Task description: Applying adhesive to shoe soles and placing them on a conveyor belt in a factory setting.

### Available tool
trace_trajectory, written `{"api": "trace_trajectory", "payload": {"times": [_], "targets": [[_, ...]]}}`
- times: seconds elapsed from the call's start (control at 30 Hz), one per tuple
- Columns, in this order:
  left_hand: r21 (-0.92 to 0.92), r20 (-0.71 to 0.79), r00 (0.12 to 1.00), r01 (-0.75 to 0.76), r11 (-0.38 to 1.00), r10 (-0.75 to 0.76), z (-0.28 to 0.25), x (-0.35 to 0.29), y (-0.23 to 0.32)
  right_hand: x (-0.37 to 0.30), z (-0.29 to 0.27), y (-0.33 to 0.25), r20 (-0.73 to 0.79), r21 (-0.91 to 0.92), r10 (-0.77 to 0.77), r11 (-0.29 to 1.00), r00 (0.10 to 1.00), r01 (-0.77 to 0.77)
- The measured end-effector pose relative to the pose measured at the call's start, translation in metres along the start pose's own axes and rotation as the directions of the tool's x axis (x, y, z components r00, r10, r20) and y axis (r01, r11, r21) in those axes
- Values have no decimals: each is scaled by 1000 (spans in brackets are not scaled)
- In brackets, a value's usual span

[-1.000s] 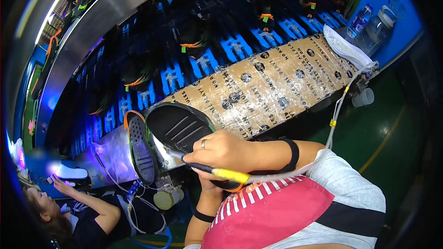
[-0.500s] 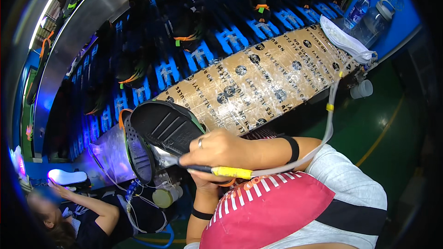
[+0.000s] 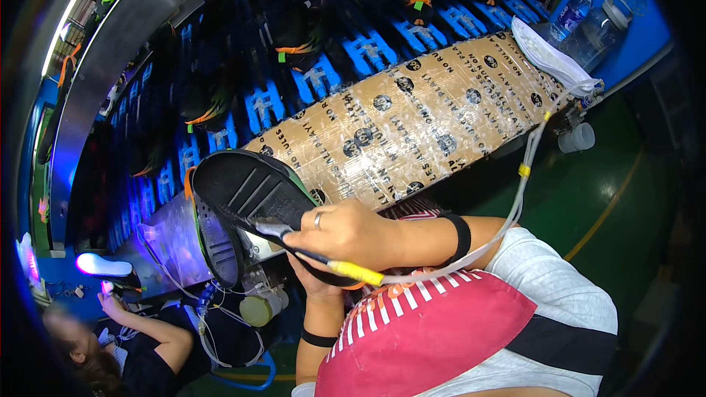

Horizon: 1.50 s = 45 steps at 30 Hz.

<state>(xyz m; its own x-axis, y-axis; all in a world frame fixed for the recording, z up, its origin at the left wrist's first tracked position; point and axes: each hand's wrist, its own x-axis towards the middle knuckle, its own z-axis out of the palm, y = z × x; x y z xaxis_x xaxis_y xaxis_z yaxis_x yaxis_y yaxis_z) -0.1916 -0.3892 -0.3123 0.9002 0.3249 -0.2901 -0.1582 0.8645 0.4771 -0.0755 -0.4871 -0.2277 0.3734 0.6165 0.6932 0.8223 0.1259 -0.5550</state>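
Observation:
A black shoe (image 3: 254, 187) is tilted with its ridged sole facing up at the near edge of the bench. My left hand (image 3: 312, 279) grips it from below at its near end, most of the fingers hidden behind the shoe. In my right hand (image 3: 346, 234), with a ring on one finger, is a brush (image 3: 273, 229) fed by a clear hose with yellow tape (image 3: 358, 273). The pale bristles lie against the sole. Beside this shoe, to the left, another black shoe (image 3: 219, 254) rests sole-outward on the bench edge.
A cardboard-covered bench top (image 3: 382, 132) stretches to the right. Behind it, a conveyor with blue holders (image 3: 368, 48) carries dark shoes. Bottles (image 3: 570, 15) and a white cloth-like piece (image 3: 548, 51) lie far right. At lower left, a co-worker (image 3: 147, 331) handles a white-soled shoe (image 3: 107, 265).
The brush has moved left and up onto the sole. The shoe has shifted slightly left and up with my hands. The co-worker's hand has moved lower.

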Motion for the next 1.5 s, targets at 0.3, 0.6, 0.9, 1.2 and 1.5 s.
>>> {"api": "trace_trajectory", "payload": {"times": [0.3, 0.6, 0.9, 1.2, 1.5], "targets": [[-33, 12, 999, 35, 999, -34, -16, 10, 14, -11, 7, 0, -31, 74, -27, 997, 999, 29], [-114, 287, 956, -29, 993, 61, -1, 21, 22, -17, 10, -7, 52, 252, 100, 962, 994, -109], [-154, 166, 971, -148, 977, 173, 0, 25, 44, -19, 3, -6, 178, 498, 114, 846, 977, -190], [-183, 319, 935, -97, 978, 153, 2, 23, 58, -18, -3, -2, 340, 654, 1, 719, 941, -237], [13, 266, 961, -79, 997, 73, -4, 22, 76, -24, 4, -1, 326, 410, -74, 909, 943, -70]]}}
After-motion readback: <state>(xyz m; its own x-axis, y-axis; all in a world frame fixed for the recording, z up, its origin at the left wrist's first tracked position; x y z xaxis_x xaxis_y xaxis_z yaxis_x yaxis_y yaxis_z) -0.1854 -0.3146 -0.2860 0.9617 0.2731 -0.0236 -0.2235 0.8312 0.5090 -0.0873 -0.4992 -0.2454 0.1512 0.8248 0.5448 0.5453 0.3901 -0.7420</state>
